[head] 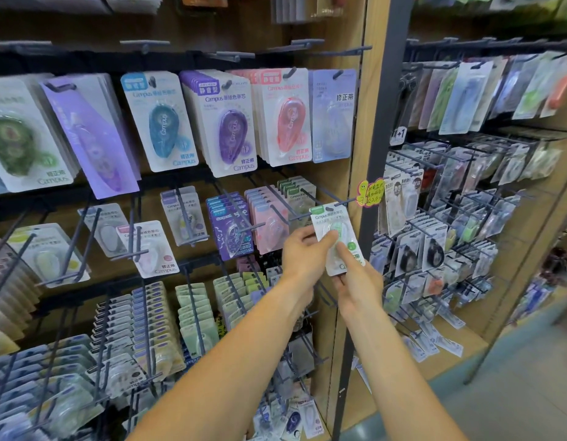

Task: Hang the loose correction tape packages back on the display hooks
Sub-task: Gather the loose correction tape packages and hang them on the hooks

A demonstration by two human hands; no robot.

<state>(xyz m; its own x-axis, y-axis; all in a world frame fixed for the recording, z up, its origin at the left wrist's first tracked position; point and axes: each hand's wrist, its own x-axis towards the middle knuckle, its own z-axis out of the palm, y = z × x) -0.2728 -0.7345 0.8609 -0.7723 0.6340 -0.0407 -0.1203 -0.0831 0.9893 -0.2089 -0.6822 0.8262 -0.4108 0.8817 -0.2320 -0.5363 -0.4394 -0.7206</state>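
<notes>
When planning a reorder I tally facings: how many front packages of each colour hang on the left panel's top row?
Green package: 1
Teal package: 1
Purple package: 1
Red package: 1
Lilac packages: 2
Total: 6

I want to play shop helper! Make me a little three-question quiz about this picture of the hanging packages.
1. True or false: both hands hold the white card package with the green correction tape.
2. Which does that package's top edge touch? A) the grey floor B) the tip of a dark metal display hook C) a basket
3. Fill in: the smiley sticky note right of the hook is ____ in colour.

Key:
1. True: the left hand grips its left side, and the right hand holds it from below.
2. B
3. Yellow
</notes>
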